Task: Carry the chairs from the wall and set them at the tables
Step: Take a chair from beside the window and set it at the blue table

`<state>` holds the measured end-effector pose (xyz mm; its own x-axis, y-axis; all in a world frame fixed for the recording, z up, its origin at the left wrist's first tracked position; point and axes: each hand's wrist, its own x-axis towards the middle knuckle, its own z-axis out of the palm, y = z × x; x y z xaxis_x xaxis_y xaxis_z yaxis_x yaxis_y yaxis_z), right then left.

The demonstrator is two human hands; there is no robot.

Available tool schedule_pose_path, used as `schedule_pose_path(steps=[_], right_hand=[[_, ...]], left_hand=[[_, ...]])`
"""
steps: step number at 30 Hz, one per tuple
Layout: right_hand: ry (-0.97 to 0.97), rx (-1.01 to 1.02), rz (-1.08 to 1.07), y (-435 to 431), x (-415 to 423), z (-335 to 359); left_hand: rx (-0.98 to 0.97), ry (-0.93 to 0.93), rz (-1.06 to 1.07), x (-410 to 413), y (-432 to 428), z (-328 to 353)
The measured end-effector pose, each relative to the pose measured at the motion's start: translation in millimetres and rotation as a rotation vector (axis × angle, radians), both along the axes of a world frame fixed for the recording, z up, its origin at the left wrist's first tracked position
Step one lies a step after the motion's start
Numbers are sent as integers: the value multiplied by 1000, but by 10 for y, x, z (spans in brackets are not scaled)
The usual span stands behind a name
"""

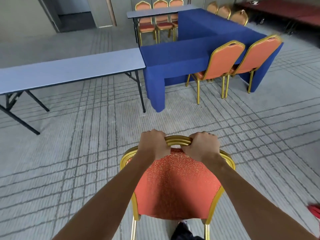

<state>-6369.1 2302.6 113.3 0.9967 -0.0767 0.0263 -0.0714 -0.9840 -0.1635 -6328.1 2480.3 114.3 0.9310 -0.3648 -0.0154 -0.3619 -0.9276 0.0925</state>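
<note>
1. Grey carpet with a dark grid pattern fills the room, and tables stand ahead in a U-shaped layout.
2. Front and centre — a banquet chair, gold frame and orange patterned back, held by its top rail with the back facing the camera.
3. Left hand is wrapped around the rail, fingers curled tight over it.
4. Right hand grips the same rail just beside it, fingers closed over the gold tubing.
5. Ahead left, a bare folding table with black legs.
6. Ahead right, a blue-draped table — two matching chairs tucked against it.
7. Further back, three more chairs sit behind another bare table.
</note>
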Motion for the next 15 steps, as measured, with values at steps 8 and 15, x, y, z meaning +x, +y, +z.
schedule_pose_path(steps=[8,15], right_hand=[[18,34,14,-551,1348,-22],[18,-9,13,-1048,2664,-51]], left_hand=[[38,-12,-16,1338,-547,-8],[30,-17,-28,2670,-1001,-70]])
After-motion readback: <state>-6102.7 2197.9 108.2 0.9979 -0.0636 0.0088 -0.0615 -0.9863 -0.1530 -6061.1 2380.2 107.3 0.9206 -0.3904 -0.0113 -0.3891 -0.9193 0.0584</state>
